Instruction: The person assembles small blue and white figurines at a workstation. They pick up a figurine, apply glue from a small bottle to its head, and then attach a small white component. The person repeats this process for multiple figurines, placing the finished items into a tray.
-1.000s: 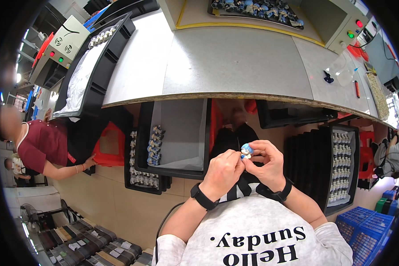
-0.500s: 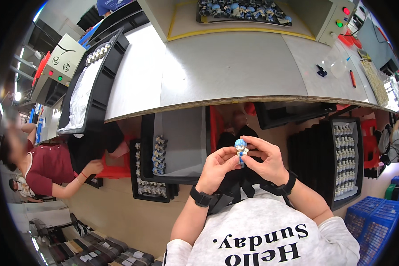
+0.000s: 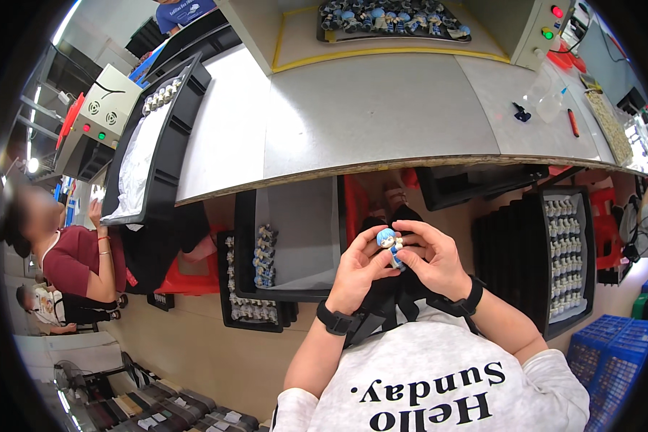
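- Head view looks down past the grey workbench (image 3: 381,115), which serves as the landmark for everything below.
- Left of the workbench, a co-worker in a dark red top (image 3: 75,259) sits by a long black tray lined with white sheet (image 3: 151,155); a cream control box (image 3: 93,122) stands beyond it.
- Under the workbench's front edge, a black tray (image 3: 295,245) holds a short column of small figures (image 3: 265,253), with more in a lower tray (image 3: 250,309).
- Below that same edge, the left hand (image 3: 358,268) is curled around the blue-haired figurine (image 3: 390,245), thumb and fingers pinching its lower part.
- Just beside it, the right hand (image 3: 433,261) closes on the same figurine from the other side, fingertips at its head; both hands hold it above the lap, well clear of the workbench.
- By my reading, the step in hand is fitting or checking a part on the figurine; the next move calls for a steady grip below while the upper fingers press or turn gently, since the piece looks small and easy to slip.
- Right of the hands, another black tray (image 3: 563,259) carries rows of pale pieces, and blue crates (image 3: 612,360) sit lower still.
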`<action>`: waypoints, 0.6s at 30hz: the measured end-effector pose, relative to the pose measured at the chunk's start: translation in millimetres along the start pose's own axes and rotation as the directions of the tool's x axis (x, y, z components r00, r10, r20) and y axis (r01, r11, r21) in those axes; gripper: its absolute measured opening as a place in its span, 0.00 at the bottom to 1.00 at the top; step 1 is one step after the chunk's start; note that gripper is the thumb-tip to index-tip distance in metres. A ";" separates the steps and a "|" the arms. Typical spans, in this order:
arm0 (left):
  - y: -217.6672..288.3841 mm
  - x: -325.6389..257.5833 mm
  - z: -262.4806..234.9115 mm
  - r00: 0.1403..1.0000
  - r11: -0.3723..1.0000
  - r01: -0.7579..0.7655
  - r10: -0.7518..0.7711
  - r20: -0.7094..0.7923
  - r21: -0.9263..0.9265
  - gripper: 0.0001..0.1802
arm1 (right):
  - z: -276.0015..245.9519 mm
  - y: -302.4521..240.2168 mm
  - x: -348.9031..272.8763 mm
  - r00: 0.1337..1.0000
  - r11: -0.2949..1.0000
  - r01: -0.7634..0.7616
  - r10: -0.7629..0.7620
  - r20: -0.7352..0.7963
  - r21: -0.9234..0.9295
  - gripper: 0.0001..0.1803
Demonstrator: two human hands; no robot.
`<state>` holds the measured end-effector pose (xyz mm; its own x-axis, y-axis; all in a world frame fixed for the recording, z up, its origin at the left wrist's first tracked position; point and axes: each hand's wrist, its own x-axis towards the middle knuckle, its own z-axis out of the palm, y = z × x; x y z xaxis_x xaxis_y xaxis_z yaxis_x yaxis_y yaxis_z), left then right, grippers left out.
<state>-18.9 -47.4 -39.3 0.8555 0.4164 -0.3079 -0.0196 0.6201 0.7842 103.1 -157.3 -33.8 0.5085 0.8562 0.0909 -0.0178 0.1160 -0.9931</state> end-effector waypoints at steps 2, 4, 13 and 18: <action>-0.4 0.5 -2.5 1.000 1.000 0.002 -0.001 0.003 -0.017 0.22 | -1.1 -5.1 0.8 0.999 0.998 0.014 -0.012 0.030 -0.056 0.20; -1.3 0.8 -4.6 1.000 1.000 -0.005 0.005 0.002 -0.016 0.21 | -1.1 -7.7 0.7 0.999 0.994 0.032 -0.027 0.046 -0.109 0.19; -4.9 1.9 0.7 1.000 0.999 0.003 -0.003 0.000 -0.043 0.24 | -5.0 -5.4 -3.8 0.992 0.965 0.126 -0.125 0.022 -0.229 0.18; 0.4 4.4 9.2 0.999 0.998 0.029 -0.031 -0.033 -0.053 0.25 | -30.9 -12.9 1.0 0.957 0.917 0.205 -0.262 -0.128 -0.343 0.16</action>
<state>-10.4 -51.5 -35.4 0.8379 0.4191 -0.3497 -0.0222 0.6664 0.7453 130.4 -173.6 -23.2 0.6011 0.7243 0.3378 0.3830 0.1098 -0.9172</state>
